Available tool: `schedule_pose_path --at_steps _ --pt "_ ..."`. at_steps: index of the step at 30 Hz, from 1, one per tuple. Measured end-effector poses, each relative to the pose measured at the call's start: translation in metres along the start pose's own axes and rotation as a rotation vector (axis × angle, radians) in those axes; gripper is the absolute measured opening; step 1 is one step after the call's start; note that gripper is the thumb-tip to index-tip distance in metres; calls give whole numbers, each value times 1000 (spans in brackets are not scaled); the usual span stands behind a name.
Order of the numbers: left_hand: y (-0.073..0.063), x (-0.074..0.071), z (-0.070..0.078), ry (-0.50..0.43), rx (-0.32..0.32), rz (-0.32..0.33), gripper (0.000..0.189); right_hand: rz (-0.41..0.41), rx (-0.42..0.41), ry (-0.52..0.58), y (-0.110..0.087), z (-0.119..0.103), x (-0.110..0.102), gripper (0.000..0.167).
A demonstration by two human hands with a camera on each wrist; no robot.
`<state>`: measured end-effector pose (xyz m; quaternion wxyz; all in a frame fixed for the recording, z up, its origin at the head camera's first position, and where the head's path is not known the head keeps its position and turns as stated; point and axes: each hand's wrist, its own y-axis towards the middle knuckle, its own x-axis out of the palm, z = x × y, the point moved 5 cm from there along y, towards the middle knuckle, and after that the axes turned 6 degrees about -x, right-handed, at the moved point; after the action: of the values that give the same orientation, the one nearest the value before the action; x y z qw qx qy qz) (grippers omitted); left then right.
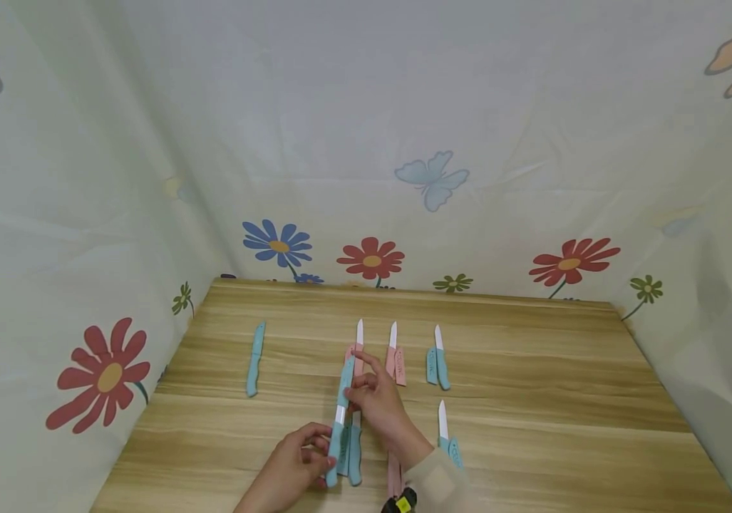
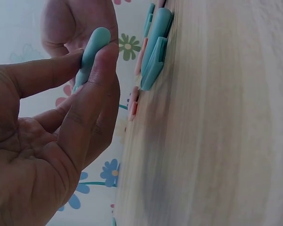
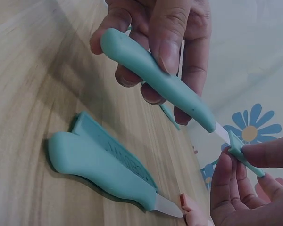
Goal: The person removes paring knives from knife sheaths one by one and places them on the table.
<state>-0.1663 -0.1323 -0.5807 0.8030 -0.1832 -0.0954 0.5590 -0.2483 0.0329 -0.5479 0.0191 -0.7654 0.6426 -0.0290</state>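
Observation:
My left hand grips the teal handle of a paring knife above the table. Thumb and fingers of my right hand pinch a teal blade sheath, which covers the front of that knife's white blade. In the right wrist view a short stretch of blade shows between handle and sheath. Right below the held knife, another teal knife lies on the table beside its loose sheath. The left wrist view shows the handle's rounded end between my left thumb and fingers.
On the wooden table a sheathed teal knife lies at the left. Pink knives, one beside a pink sheath, lie beyond my hands. To the right are two bare teal knives with sheaths alongside. Flowered cloth hangs around the table.

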Motion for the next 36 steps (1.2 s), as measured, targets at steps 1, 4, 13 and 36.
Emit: schedule_pose_path --at_steps 1,4,13,36 --pt "0 0 0 -1 2 0 44 -1 -2 -1 1 -1 0 67" --pt "1 0 -1 -7 6 2 45 -3 -7 -2 2 -3 -1 68" --pt "0 1 0 1 18 2 44 7 -15 -2 7 -13 -3 67" --pt "-3 4 0 -7 33 -53 41 93 -42 11 17 -19 -16 66"
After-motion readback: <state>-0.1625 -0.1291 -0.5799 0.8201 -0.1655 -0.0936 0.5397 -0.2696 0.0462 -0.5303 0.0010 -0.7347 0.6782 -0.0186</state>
